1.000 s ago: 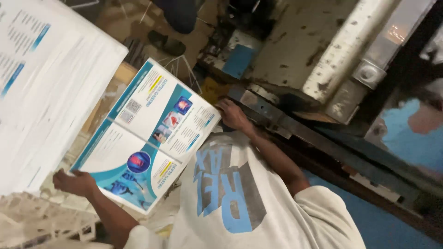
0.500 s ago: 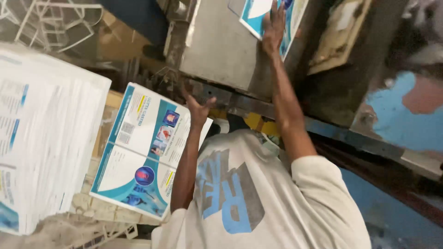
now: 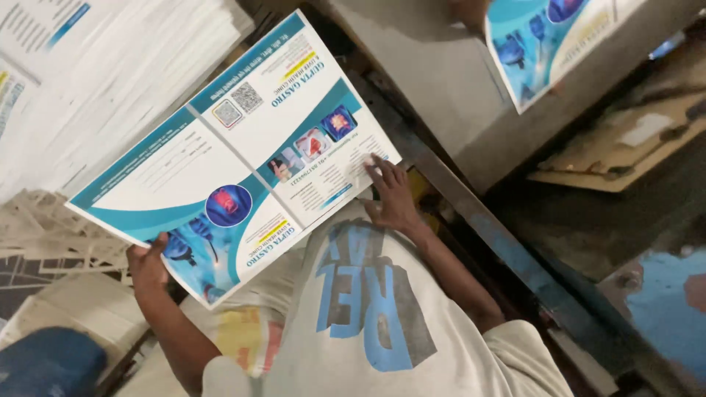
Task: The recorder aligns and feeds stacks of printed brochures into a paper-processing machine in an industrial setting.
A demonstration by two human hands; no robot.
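Glossy sheet: large printed sheet point(image 3: 220, 154), white with teal bands and small round pictures, held in the air just left of the grey metal bed point(image 3: 434, 81); flat, slightly bowed.
Left hand: left hand point(image 3: 147, 266) pinches the sheet corner farthest from the bed, thumb on the printed face, fingers hidden beneath.
Right hand: right hand point(image 3: 391, 197) rests at the sheet edge nearest the bed, fingers spread flat on the print; whether it clasps the edge I cannot tell.
Handling, judged: thin coated stock creases easily. Best kept taut between both hands, gripped by the margins, with no drag across the bed's edge.
Bed: dull grey metal, scuffed and matte, with a hard straight edge.
Second sheet: second sheet point(image 3: 544, 51) of like print lies on the bed's far part, cut off by the frame.
Stack: paper stack point(image 3: 125, 66), white with layered edges, well left of the bed, beyond the held sheet.
Rail: blue steel rail point(image 3: 507, 242), chipped paint, runs along the bed's near side.
Board: cardboard board point(image 3: 625, 147), brown and worn, right of the bed.
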